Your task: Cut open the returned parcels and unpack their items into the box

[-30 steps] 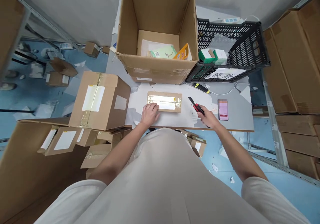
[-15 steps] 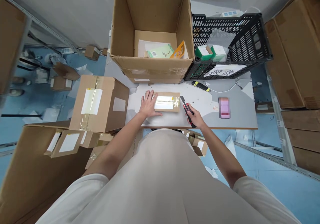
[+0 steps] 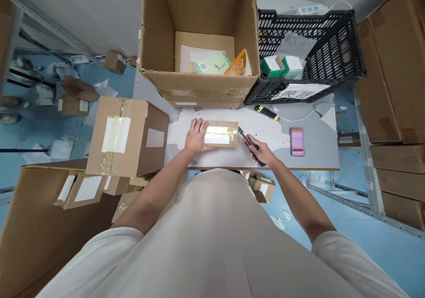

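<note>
A small taped cardboard box [image 3: 233, 134] with a white label lies flat on the worktable. My left hand [image 3: 197, 137] grips its left end, fingers over the far side and thumb along the near edge. In my right hand [image 3: 262, 151] is a red and black utility knife [image 3: 247, 141], its tip touching or very close to the box's right end. Beyond the knife, a second utility knife [image 3: 266, 113], black and yellow, rests on the table.
Behind the small box stands a large open carton [image 3: 199, 87] with packets inside. To its right, a black plastic crate [image 3: 327, 79] holds green-and-white boxes. A bigger taped carton [image 3: 114, 156] stands at the left. A pink-purple blurred item [image 3: 297, 142] lies on the worktable [image 3: 320, 149].
My right hand has moved slightly right, and the knife lies at a flatter angle with its tip at the box's right end. My left hand stays on the box.
</note>
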`<state>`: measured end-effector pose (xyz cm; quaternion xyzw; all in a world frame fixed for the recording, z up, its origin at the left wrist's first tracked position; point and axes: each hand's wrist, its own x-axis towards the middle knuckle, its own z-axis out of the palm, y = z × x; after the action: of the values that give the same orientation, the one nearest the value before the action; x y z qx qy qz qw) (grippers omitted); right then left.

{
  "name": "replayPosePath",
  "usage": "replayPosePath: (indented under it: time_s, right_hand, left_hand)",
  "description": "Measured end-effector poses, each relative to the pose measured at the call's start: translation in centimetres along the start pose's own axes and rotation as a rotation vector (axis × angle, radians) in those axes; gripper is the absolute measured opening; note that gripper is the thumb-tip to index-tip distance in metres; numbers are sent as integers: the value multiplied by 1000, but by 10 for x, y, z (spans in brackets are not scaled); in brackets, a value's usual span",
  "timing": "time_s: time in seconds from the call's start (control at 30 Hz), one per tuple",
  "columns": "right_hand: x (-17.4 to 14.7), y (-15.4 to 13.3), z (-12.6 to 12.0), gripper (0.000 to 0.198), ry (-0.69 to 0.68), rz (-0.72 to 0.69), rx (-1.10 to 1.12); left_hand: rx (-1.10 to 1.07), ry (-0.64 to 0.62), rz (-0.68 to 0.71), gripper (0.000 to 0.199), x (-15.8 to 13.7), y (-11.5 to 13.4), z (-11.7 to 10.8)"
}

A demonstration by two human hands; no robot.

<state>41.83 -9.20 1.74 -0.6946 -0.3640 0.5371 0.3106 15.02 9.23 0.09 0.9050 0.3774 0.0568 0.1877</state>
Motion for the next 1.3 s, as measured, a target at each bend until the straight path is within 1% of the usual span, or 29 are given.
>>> replayPosePath:
  time_s: [0.1, 0.2, 0.33, 0.43, 0.57, 0.7, 0.77, 0.87, 0.93, 0.97, 1.03, 1.13, 1.23, 1.3]
  right_hand:
    - [3, -7, -7, 62, -41, -9, -83]
    - [8, -13, -8, 61, -63, -15, -146]
    - [-2, -10, -7, 61, -49, 10, -108]
    - [-14, -6, -5, 60, -57, 41, -71]
    - [-19, -6, 6, 62, -35, 75, -43]
    - [-32, 1, 11, 61, -28, 87, -65]
    - [-45, 7, 5, 59, 6, 88, -115]
    - [-60, 17, -7, 61, 134, 83, -179]
    - [-64, 21, -8, 66, 205, 76, -161]
    - [-63, 22, -5, 68, 231, 67, -118]
    - [-55, 19, 11, 70, 303, 47, 28]
    - [-29, 6, 47, 63, 381, 42, 264]
    - [2, -16, 78, 56, 375, 66, 398]
    - [20, -28, 87, 52, 351, 50, 432]
  left_hand:
    - [-3, -23, -7, 115, 1, 2, -1]
    - [-16, -49, -7, 114, 2, 3, -3]
    - [-27, -57, -66, 117, 2, 6, -5]
    - [-27, -58, -60, 116, 1, 7, -6]
    - [-27, -42, -40, 112, 2, 8, -6]
    - [-24, -38, -85, 110, 3, 9, -5]
    - [-25, -41, -93, 109, 2, 9, -5]
    - [-22, -41, -71, 111, 1, 8, -5]
    - [-8, -51, -78, 116, 1, 10, -7]
    - [2, -58, -92, 117, 1, 12, -8]
    - [17, -63, -134, 119, 0, 18, -9]
    - [22, -33, -222, 117, -7, 33, -12]
    - [10, -7, -303, 106, -25, 42, -14]
    - [-20, 5, -322, 90, -40, 40, -13]
